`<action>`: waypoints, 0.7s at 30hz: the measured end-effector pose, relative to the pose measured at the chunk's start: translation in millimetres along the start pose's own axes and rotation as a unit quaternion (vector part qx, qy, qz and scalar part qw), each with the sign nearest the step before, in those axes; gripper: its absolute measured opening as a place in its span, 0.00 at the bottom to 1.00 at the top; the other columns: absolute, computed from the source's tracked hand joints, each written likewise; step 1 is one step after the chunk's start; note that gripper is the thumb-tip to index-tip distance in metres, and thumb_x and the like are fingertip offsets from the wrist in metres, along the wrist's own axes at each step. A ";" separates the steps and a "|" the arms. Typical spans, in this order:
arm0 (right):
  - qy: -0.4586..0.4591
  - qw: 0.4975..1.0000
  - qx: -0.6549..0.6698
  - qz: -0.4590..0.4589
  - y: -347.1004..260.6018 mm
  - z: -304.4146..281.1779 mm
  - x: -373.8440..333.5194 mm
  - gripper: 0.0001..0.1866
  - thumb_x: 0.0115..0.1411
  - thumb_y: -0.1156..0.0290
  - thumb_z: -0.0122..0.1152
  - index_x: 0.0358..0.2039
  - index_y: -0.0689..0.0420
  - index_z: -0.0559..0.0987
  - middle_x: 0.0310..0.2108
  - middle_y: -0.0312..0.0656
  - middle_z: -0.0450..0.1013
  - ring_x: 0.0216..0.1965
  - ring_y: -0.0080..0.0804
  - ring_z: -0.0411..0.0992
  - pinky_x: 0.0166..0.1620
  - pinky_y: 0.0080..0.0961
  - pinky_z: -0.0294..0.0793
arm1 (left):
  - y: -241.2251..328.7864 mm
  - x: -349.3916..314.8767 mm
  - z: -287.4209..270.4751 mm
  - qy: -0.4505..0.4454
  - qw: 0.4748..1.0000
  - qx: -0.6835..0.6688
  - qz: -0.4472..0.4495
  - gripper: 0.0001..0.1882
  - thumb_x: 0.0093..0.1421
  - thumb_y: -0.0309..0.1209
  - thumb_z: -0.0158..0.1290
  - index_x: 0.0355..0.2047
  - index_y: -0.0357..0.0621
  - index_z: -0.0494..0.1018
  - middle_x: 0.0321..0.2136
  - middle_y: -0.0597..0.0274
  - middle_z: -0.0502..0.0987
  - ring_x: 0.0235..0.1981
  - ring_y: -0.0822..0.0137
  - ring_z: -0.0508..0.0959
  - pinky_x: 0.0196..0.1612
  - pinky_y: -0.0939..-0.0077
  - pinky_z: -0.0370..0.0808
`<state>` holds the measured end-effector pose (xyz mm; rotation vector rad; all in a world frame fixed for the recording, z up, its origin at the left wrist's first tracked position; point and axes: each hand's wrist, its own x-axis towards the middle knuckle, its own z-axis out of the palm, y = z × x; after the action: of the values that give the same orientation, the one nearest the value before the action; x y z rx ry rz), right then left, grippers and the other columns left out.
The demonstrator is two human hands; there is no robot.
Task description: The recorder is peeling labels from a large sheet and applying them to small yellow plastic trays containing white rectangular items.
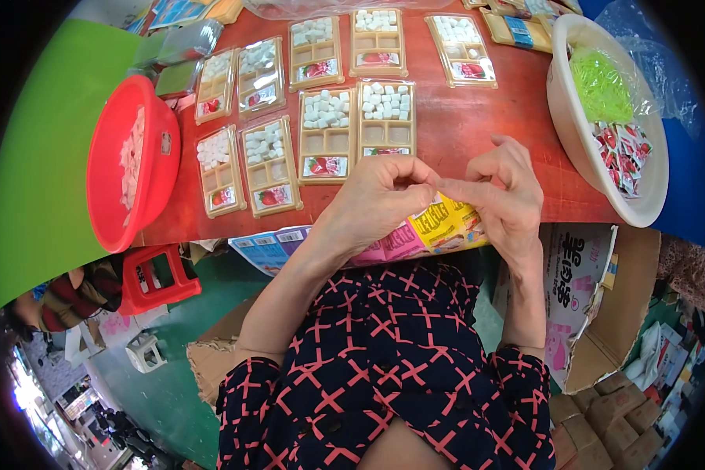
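Note:
My left hand [384,200] and my right hand [509,196] meet just past the table's near edge. Both pinch with thumb and finger at the upper edge of a printed colour sheet [399,241], with blue, purple, pink and yellow panels. What lies right between the fingertips is partly hidden. Beyond the hands stand tan compartment trays [388,133] holding white cubes and a small strawberry-printed sachet [327,166] each. My left hand overlaps the near end of one tray.
A red basin [172,149] with pale pieces stands left. A white basin [556,86] at right holds a bright green bundle [601,82] and many sachets [620,157]. Clear lids [189,41] are stacked far left. Below are a red stool [182,286] and a cardboard box [615,313].

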<state>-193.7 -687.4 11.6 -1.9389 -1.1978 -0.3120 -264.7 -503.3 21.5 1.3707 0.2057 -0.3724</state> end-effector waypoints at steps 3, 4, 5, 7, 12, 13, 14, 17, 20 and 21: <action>0.028 0.999 -0.027 -0.034 -1.5 1.3 -1.9 0.10 0.37 0.74 0.63 0.24 0.51 0.83 0.24 0.31 0.70 0.27 0.28 0.68 0.36 0.31 0.65 | -2.2 2.0 -0.9 0.000 1.000 0.014 -0.026 0.07 0.58 0.25 0.52 0.34 0.34 0.75 0.28 0.67 0.77 0.30 0.80 0.74 0.34 0.87 0.72; 0.027 0.998 -0.030 -0.040 -1.3 1.0 -2.4 0.10 0.36 0.73 0.63 0.24 0.51 0.83 0.25 0.31 0.70 0.27 0.28 0.68 0.36 0.31 0.65 | -2.8 2.1 -1.0 -0.005 1.000 0.000 -0.022 0.07 0.58 0.25 0.52 0.34 0.34 0.75 0.28 0.67 0.77 0.30 0.81 0.74 0.33 0.87 0.72; 0.041 0.997 -0.032 -0.049 -1.2 1.2 -2.7 0.10 0.36 0.73 0.63 0.24 0.51 0.83 0.25 0.32 0.70 0.27 0.28 0.69 0.36 0.30 0.65 | -3.5 2.4 -1.1 -0.006 1.000 -0.010 -0.022 0.07 0.58 0.25 0.52 0.34 0.34 0.75 0.28 0.67 0.77 0.29 0.81 0.74 0.33 0.87 0.72; 0.059 0.996 -0.023 -0.066 -0.7 1.0 -2.5 0.11 0.35 0.72 0.63 0.25 0.51 0.82 0.26 0.32 0.71 0.27 0.29 0.69 0.35 0.30 0.65 | -4.1 2.3 -2.3 -0.007 1.000 -0.019 -0.020 0.06 0.58 0.25 0.52 0.34 0.34 0.75 0.28 0.67 0.77 0.29 0.81 0.75 0.33 0.87 0.72; 0.040 0.999 0.000 -0.015 -5.0 4.0 3.7 0.14 0.35 0.72 0.63 0.28 0.52 0.83 0.28 0.34 0.72 0.28 0.30 0.69 0.35 0.28 0.65 | -3.6 2.5 -5.1 -0.019 0.999 -0.037 0.009 0.06 0.58 0.24 0.52 0.34 0.34 0.75 0.28 0.66 0.77 0.29 0.80 0.75 0.33 0.86 0.72; 0.028 0.999 -0.013 -0.008 -7.5 4.4 4.8 0.15 0.35 0.72 0.63 0.29 0.52 0.83 0.29 0.34 0.72 0.29 0.30 0.70 0.35 0.27 0.65 | -3.6 2.9 -5.5 -0.020 0.999 -0.025 -0.002 0.06 0.58 0.24 0.52 0.34 0.34 0.75 0.29 0.66 0.77 0.29 0.80 0.75 0.33 0.86 0.72; 0.025 0.999 -0.021 -0.029 -8.1 2.2 6.7 0.16 0.35 0.72 0.63 0.30 0.52 0.83 0.29 0.34 0.72 0.28 0.30 0.70 0.34 0.27 0.65 | -3.7 3.6 -6.1 -0.021 1.000 -0.014 -0.012 0.06 0.58 0.24 0.53 0.34 0.34 0.75 0.29 0.66 0.77 0.30 0.80 0.75 0.33 0.87 0.73; 0.008 0.994 -0.055 -0.092 -8.8 -1.7 9.6 0.17 0.35 0.72 0.63 0.31 0.52 0.84 0.28 0.34 0.73 0.28 0.30 0.69 0.33 0.26 0.66 | -4.9 5.6 -7.6 -0.038 0.998 -0.044 -0.017 0.06 0.57 0.25 0.54 0.34 0.35 0.75 0.28 0.66 0.77 0.29 0.80 0.75 0.33 0.86 0.73; 0.036 0.990 -0.052 -0.126 -8.4 -1.9 6.6 0.14 0.35 0.72 0.63 0.28 0.54 0.83 0.28 0.36 0.73 0.27 0.31 0.69 0.31 0.27 0.66 | -7.3 7.3 -9.5 -0.062 0.996 -0.062 -0.025 0.07 0.58 0.25 0.53 0.35 0.34 0.75 0.29 0.66 0.77 0.30 0.80 0.75 0.34 0.86 0.72; 0.031 0.993 -0.041 -0.110 -8.2 -1.8 4.5 0.13 0.35 0.72 0.63 0.27 0.55 0.82 0.28 0.36 0.73 0.27 0.31 0.69 0.32 0.27 0.67 | -8.6 7.4 -9.3 -0.071 0.995 -0.061 -0.031 0.07 0.58 0.25 0.53 0.36 0.34 0.75 0.30 0.66 0.77 0.31 0.80 0.75 0.34 0.86 0.72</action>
<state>-197.8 -684.2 19.6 -1.8543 -1.3788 -0.5399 -260.4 -496.5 9.2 1.2153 0.1505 -0.4997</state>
